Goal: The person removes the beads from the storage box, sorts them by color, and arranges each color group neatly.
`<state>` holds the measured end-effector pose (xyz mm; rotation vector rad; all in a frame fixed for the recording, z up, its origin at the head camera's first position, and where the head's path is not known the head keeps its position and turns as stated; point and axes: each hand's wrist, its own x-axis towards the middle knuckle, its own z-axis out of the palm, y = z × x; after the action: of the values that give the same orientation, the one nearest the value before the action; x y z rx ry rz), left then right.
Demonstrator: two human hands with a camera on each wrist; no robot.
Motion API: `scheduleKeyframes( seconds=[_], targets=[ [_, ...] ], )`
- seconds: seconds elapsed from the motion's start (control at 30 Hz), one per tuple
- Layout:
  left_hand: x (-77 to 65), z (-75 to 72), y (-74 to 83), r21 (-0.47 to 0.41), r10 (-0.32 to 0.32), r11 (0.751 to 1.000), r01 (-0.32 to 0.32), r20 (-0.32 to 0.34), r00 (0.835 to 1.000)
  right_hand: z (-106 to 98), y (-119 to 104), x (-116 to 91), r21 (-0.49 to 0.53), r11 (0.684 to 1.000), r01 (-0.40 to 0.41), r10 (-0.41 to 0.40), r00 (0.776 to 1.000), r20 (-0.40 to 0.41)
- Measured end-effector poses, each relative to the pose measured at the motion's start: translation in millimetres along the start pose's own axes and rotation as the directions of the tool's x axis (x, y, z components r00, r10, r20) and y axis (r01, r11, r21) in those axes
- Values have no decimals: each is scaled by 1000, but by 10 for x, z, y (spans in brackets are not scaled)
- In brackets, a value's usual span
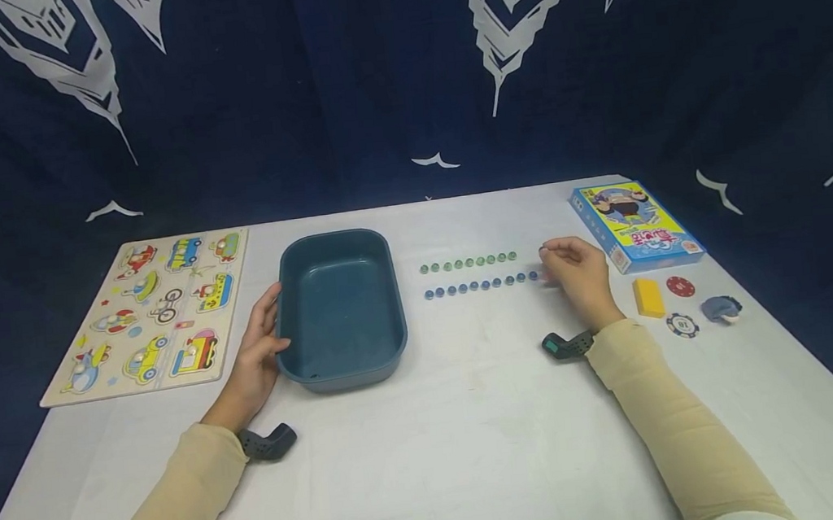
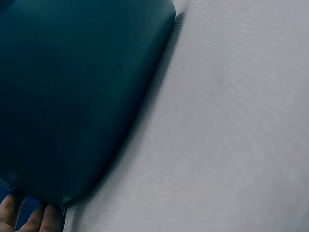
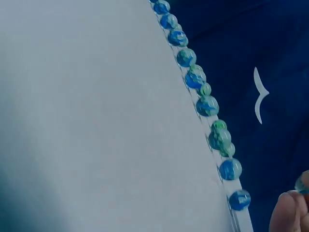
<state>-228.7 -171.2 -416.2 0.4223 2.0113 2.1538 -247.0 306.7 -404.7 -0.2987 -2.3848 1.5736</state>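
A deep blue-green plastic basin [image 1: 341, 323] stands left of the table's middle. My left hand [image 1: 254, 358] holds its left side, thumb at the rim and fingers along the outer wall; in the left wrist view, fingertips [image 2: 36, 217] show at the wall's lower end. My right hand [image 1: 575, 272] pinches a small glass marble [image 3: 302, 183], mostly hidden by the fingers. Beside that hand runs a row of blue marbles [image 1: 473, 286], and behind it a row of green marbles [image 1: 468, 263]. Blue marbles [image 3: 207, 106] overlap green ones in the right wrist view.
A wooden picture puzzle board [image 1: 153, 317] lies at the left. On the right are a blue-and-yellow box [image 1: 634, 225], a yellow block [image 1: 649, 298], a red chip [image 1: 680, 286], a black-and-white chip [image 1: 682, 326] and a small grey-blue object [image 1: 721, 309]. A dark curtain [image 1: 374, 92] hangs behind the table.
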Motion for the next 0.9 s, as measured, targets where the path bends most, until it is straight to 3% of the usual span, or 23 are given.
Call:
scheduleKeyframes(
  seconds=[0.2, 0.67, 0.9],
  targets=[
    [2, 1, -3, -6, 10, 1000, -10, 3, 1000, -77, 85, -31, -48, 995, -83, 85, 996, 37],
    [0, 2, -5, -21, 6, 1000, -6, -5, 1000, -84, 219, -15, -262, 964, -36, 49, 998, 44],
    [3, -2, -8, -9, 9, 1000, -9, -5, 1000, -83, 211, -12, -285, 958, -28, 44, 998, 49]
  ],
)
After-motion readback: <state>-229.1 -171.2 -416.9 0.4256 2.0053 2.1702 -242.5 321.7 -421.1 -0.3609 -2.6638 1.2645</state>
